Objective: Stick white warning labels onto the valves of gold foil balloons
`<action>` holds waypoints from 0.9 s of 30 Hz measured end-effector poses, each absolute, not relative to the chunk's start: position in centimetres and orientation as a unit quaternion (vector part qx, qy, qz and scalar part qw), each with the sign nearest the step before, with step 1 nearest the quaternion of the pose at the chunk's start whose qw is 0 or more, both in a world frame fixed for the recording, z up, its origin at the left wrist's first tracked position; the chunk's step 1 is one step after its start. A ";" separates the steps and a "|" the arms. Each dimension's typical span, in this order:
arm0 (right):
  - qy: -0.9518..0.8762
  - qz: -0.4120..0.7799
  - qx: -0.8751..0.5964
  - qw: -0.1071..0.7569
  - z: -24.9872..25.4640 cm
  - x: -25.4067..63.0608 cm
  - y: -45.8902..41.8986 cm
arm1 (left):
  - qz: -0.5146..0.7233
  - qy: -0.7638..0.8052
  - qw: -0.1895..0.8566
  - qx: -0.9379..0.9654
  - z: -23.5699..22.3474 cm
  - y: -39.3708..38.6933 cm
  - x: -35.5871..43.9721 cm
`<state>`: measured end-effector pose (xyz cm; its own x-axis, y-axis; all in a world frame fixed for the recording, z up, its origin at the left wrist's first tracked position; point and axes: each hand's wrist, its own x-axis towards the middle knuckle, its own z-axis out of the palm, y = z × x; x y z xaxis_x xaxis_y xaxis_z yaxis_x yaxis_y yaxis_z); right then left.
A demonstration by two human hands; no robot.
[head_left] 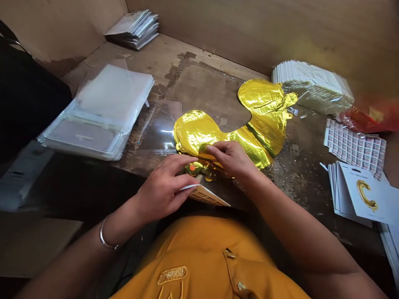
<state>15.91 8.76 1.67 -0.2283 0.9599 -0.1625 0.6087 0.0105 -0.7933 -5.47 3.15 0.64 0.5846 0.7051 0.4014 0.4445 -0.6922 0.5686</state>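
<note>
An orange top (199, 257) at six o'clock carries tonal embroidered lettering (172, 275) and metal snaps (241, 286); at eight, a silver bangle (102, 236) circles the left wrist (120, 222).

Foil balloon (268, 133) is super shiny gold, shirt (202, 249) is mustardy orange, folded card (368, 195) white with a gold C, table (205, 89) patchy brown.

The left hand (166, 187) is held in a loose curl, the right hand (232, 158) is bent into a pinch, and both forearms (296, 224) are angled inward.
</note>
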 end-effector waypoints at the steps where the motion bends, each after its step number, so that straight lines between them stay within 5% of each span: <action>1: -0.678 0.397 -0.581 0.211 1.7 15.9 9.0 | 0.297 0.302 0.199 0.883 0.8 3.4 -5.2; 6: -0.704 0.356 -0.579 0.207 2.4 15.7 8.7 | 0.235 0.231 0.212 0.920 0.1 5.2 -3.6; 12: -0.839 0.100 -0.506 0.172 2.3 16.4 4.5 | 0.224 0.244 0.228 0.916 -0.6 5.9 -3.4; 20: -0.691 0.152 -0.647 0.283 6.8 23.3 10.2 | 0.208 0.267 0.238 0.910 -0.7 5.5 -3.8; 27: -0.887 0.089 -0.437 0.119 4.6 18.6 6.4 | 0.237 0.261 0.213 0.911 -0.9 5.4 -3.5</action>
